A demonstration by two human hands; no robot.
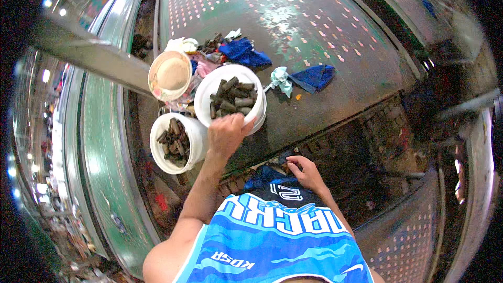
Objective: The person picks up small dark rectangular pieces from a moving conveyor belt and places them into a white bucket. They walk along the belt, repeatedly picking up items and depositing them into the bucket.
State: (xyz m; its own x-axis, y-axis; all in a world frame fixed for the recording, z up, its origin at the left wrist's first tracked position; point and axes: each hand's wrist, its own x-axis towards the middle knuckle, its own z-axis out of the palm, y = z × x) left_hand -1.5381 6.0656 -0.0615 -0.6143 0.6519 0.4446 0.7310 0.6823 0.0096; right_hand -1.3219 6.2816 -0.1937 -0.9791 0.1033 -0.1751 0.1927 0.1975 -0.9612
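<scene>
My left hand [226, 133] is closed over the near rim of a round white bucket [201, 97]. Dark, stubby cylinders [230, 97] lie in this bucket; their exact kind is not clear. More white plastic shows under its right side. Left of my wrist, a second white bucket [196, 139] leans toward me and holds similar dark pieces [175, 139]. My right hand [306, 174] is by my waist, next to the hem of my blue jersey. Its fingers are curled in, and whatever they hold is hidden.
Behind the buckets sit a round, stained cream container [170, 73] and a heap of rags with blue cloth [242, 52]. A pale blue scrap [281, 81] and dark blue cloth [313, 77] lie on the wide belt [314, 31]. A metal beam [99, 60] crosses at left, over a green belt [102, 141].
</scene>
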